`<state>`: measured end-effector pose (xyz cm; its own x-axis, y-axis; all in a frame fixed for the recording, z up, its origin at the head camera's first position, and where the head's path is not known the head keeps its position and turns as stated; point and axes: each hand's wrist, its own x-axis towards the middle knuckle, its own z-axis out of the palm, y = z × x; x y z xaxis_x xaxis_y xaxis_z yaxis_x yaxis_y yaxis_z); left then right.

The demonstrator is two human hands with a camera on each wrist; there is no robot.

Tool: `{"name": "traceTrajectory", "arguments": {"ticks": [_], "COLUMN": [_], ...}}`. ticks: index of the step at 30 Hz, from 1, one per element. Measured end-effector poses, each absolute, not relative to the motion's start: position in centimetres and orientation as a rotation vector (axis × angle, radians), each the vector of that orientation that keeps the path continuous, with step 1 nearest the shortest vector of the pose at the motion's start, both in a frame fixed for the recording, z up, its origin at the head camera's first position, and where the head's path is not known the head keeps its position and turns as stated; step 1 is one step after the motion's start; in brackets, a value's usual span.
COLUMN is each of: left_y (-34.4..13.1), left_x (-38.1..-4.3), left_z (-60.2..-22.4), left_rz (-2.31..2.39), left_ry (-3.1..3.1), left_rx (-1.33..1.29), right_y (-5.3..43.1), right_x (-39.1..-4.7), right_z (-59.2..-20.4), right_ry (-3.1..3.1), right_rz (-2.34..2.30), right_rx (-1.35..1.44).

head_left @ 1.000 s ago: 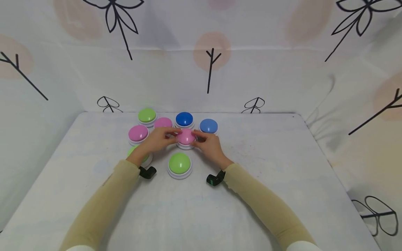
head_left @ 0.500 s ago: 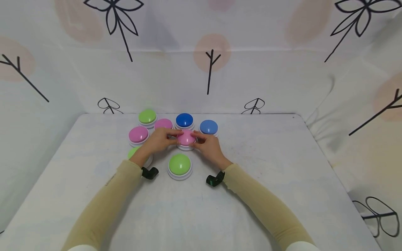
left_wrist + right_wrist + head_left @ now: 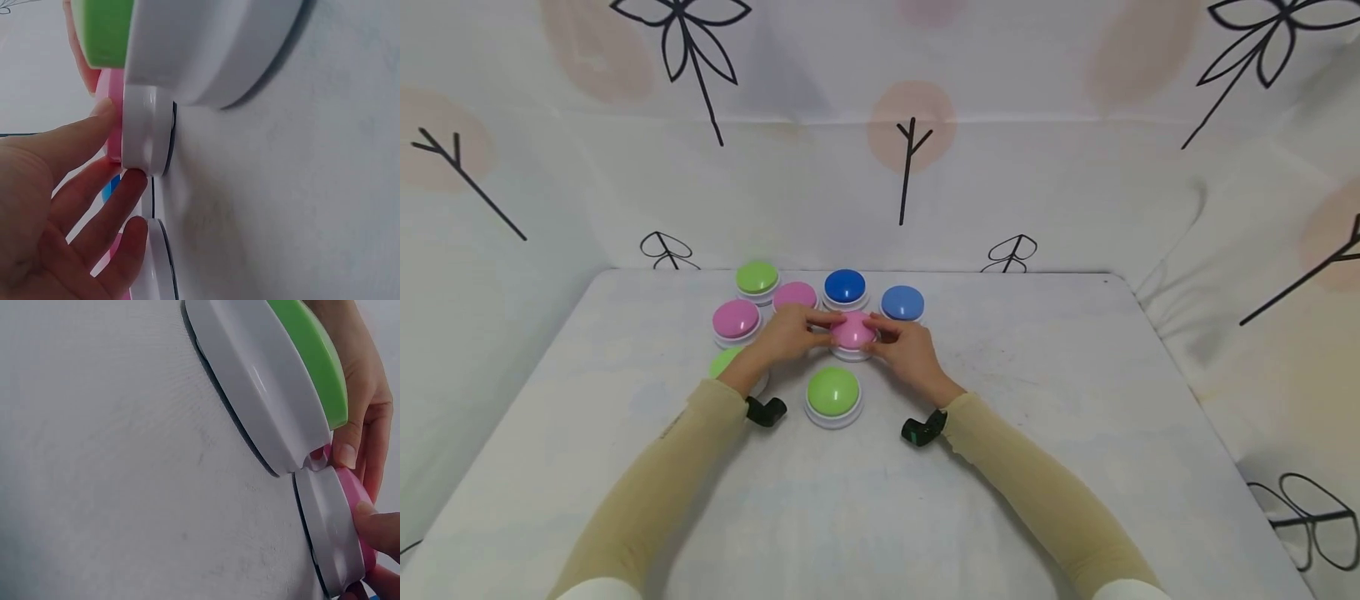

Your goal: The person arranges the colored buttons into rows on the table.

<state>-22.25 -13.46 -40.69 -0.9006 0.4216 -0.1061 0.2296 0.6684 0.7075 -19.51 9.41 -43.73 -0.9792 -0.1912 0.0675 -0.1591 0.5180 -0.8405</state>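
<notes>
A pink dome-topped push button [image 3: 853,332] with a white base stands on the white table, held from both sides. My left hand [image 3: 792,333] grips its left side; in the left wrist view the thumb [image 3: 103,119] lies on the pink dome and fingertips touch the white base. From the right, my right hand [image 3: 912,350] holds it, its thumb [image 3: 378,530] on the dome's edge in the right wrist view. Just in front of the held button sits a green push button [image 3: 832,392]. A dark blue one [image 3: 845,286] is behind it, a lighter blue one [image 3: 902,303] behind to the right.
Left of the hands stand another pink button [image 3: 736,319], a second pink one [image 3: 795,295] partly behind my left hand, and a green one [image 3: 757,277] at the back. Another green button [image 3: 724,362] is partly hidden under my left wrist. A patterned cloth wall [image 3: 790,192] rises behind the table.
The held pink button and both hands have shifted slightly to the right and nearer to me. The head view has moved a little; the other buttons look unmoved.
</notes>
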Motion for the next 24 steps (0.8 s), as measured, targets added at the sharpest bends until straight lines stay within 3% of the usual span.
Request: {"name": "traceTrajectory", "arguments": {"ticks": [24], "left_y": [-11.3], "left_x": [-20.7], "left_z": [-40.2], "left_rz": [0.975], "left_ry": [2.660], "left_rx": [0.587], "right_y": [12.0], "right_x": [-18.0], "right_z": [-43.6], "right_ry": [2.684], "right_rz": [-1.421], "right_rx": [-0.360]}}
